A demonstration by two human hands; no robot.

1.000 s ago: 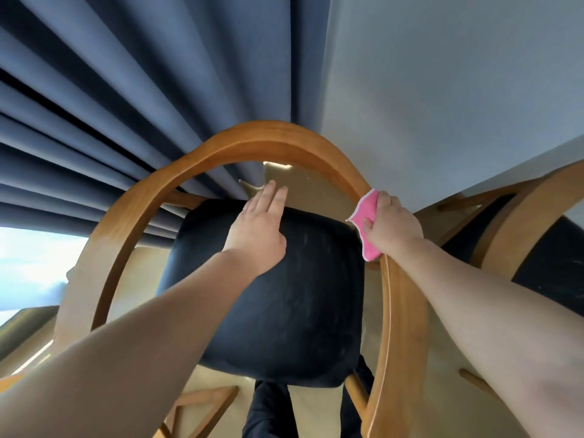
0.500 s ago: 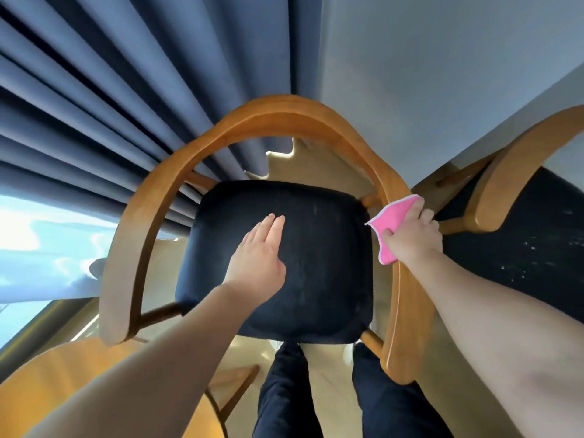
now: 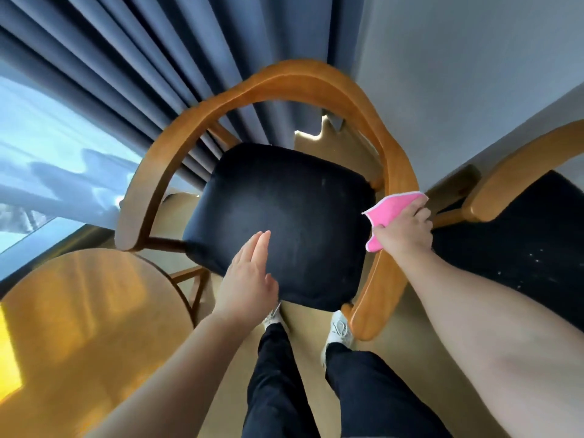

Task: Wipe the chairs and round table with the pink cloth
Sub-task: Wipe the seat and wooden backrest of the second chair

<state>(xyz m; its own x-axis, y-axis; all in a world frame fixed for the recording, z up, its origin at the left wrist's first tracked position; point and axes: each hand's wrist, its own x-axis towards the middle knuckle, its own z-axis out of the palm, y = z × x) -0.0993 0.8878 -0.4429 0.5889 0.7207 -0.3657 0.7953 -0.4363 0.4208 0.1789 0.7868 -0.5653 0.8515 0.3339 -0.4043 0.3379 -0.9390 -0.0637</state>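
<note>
The right hand (image 3: 406, 230) grips the pink cloth with a pale stitched edge (image 3: 392, 207), fingers curled round it, pressing it onto the right arm rail of the curved honey-brown wooden chair (image 3: 398, 172), about midway along. The left hand (image 3: 249, 276) is flat, fingers straight and together, over the front of the black padded seat (image 3: 284, 216); contact is unclear. The step in hand looks to be wiping this rail. Next, the cloth likely needs drawing along the curve with even pressure. The round wooden table (image 3: 88, 311) stands at lower left and a second matching chair (image 3: 505, 184) just to the right. No writing or brand is readable.
</note>
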